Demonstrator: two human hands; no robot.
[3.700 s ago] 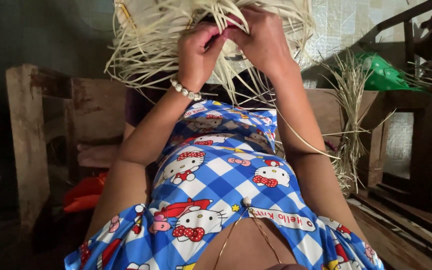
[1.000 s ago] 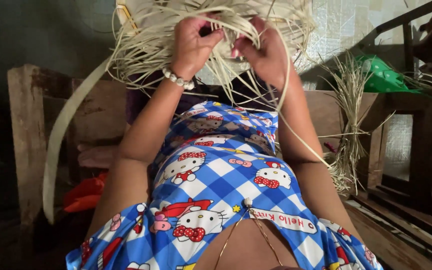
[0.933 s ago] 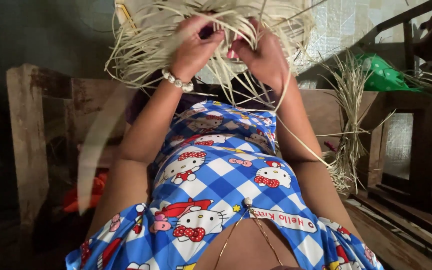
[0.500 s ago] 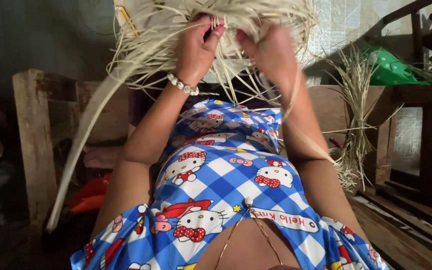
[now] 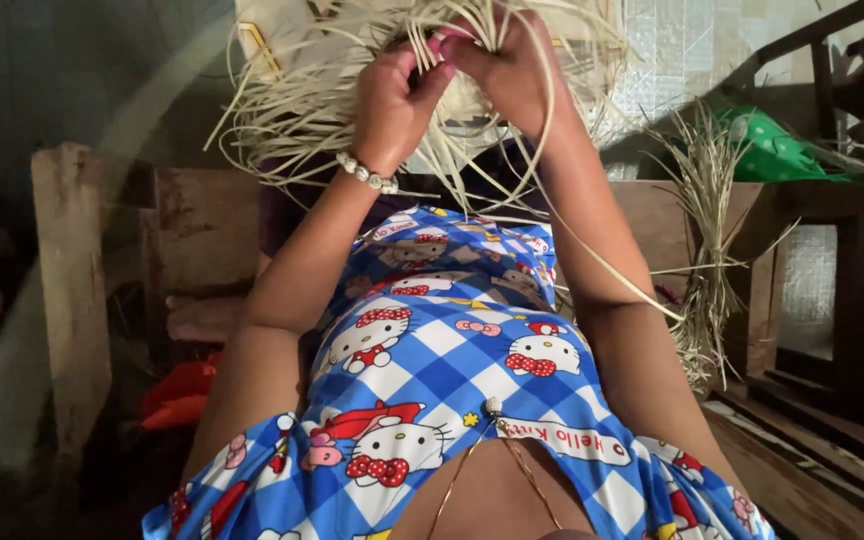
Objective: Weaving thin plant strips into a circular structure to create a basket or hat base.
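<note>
At far left, a worn wooden post (image 5: 67,300) stands upright in shadow, and a red-orange cloth (image 5: 180,392) lies low just beside it. Up at the top centre, a half-woven piece of pale straw strips (image 5: 297,110) is held raised in front of the person, its loose ends fanning down and outward to both sides. The left hand (image 5: 392,100), with a white bead bracelet (image 5: 367,174) on its wrist, has its grip closed on a bunch of those strips, thumb pressed against the curled fingers. Touching it on the right, the right hand (image 5: 512,70) has its grip pinched together on more strips at the upper edge of the weave, pink-painted nails showing. One long strip (image 5: 602,270) trails from the hands down across the right forearm. Below both arms lies a blue-and-white checked dress (image 5: 442,340) printed with cartoon cats. Farther right, a bundle of dried straw (image 5: 707,230) hangs over a dark wooden bench (image 5: 852,300), and a green plastic bag (image 5: 772,150) sits near its top edge.
</note>
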